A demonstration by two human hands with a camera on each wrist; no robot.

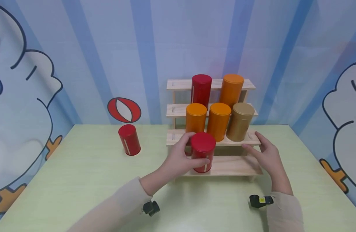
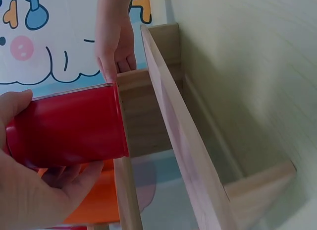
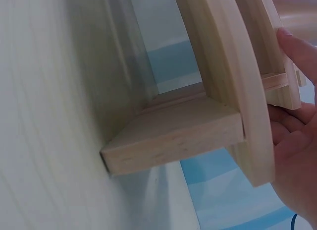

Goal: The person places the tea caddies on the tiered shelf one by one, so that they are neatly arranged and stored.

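Observation:
My left hand (image 1: 182, 156) grips a red canister (image 1: 203, 151) upright, thumb and fingers around its sides. In the left wrist view, a gap separates the canister's base (image 2: 121, 121) from the bottom board (image 2: 183, 136) of a four-tier wooden display rack (image 1: 230, 164). At the rack's right side, my right hand (image 1: 267, 154) holds the end of the second board from the bottom, its thumb (image 3: 299, 49) against the board. Two orange canisters (image 1: 219, 122) and a gold canister (image 1: 240, 122) stand on that board. One tier higher stand a red canister (image 1: 201, 90) and an orange canister (image 1: 231, 90).
Another red canister (image 1: 129, 140) stands on the pale table (image 1: 93, 180), left of the rack. A striped blue backdrop (image 1: 178, 38) with cartoon figures rises behind the table and along its sides. The rack's top board (image 1: 178, 84) is at the back.

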